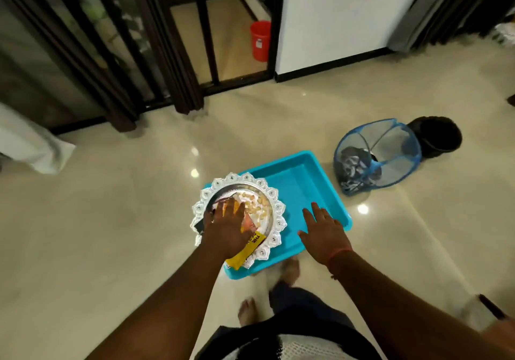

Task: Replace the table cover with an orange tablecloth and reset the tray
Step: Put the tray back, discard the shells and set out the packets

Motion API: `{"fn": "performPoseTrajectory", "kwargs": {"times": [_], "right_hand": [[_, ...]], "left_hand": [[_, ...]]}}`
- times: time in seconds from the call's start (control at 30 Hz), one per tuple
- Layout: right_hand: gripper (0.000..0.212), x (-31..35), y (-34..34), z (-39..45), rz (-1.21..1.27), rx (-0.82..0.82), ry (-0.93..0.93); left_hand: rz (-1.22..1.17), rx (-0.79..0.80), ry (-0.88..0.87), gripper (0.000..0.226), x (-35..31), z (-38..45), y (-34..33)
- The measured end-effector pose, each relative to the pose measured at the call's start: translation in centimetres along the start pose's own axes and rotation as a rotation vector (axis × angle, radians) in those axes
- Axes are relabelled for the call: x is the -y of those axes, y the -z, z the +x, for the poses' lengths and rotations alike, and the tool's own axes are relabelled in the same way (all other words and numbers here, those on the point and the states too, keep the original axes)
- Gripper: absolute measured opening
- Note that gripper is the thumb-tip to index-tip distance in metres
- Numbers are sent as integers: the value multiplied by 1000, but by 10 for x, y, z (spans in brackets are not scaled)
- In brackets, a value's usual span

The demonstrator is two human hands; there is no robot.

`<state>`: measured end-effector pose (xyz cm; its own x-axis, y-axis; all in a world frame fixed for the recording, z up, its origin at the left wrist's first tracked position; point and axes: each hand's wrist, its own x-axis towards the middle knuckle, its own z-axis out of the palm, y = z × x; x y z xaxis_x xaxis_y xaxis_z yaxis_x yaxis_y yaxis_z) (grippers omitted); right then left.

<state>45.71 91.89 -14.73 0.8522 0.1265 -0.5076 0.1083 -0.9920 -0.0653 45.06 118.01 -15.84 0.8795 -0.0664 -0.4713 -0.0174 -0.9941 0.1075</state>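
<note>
A turquoise plastic tray (pixel 302 181) lies on the glossy beige floor below me. An ornate silver plate (pixel 275 193) sits over the tray's left part, carrying pale snack pieces (pixel 257 205) and packets, one of them yellow (pixel 248 251) and sticking out over the rim. My left hand (pixel 225 228) rests palm down on the packets, fingers spread flat. My right hand (pixel 323 231) hovers over the tray's near right side, fingers apart and holding nothing. No table or orange tablecloth is in view.
A blue mesh basket (pixel 376 156) with dark cloth inside stands right of the tray, with a black bucket (pixel 437 136) behind it. A red bucket (pixel 260 40) stands beyond the dark-framed glass doors. White fabric (pixel 28 142) hangs at far left. My bare feet (pixel 289 267) are near the tray.
</note>
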Motion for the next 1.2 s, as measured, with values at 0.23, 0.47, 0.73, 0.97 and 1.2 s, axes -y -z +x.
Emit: {"fn": "performPoseTrajectory", "kwargs": {"times": [0.23,0.47,0.73,0.97,1.2], "right_hand": [[71,19,-26,83,421,304,-26],[56,21,-66,142,828,443,-256],[8,22,-79,168,1052,445,-390],[26,22,-43,157,1247,396,-320],[23,8,16,99,1502,154,-294]], "left_hand": [[-409,65,415,76,56,7,-35],[-1203,52,880,70,74,28,-54],[-1594,21,1172,15,79,43,-80],[-1669,-115,1138,12,68,40,-49],[-1617,-179,832,20,41,26,14]]}}
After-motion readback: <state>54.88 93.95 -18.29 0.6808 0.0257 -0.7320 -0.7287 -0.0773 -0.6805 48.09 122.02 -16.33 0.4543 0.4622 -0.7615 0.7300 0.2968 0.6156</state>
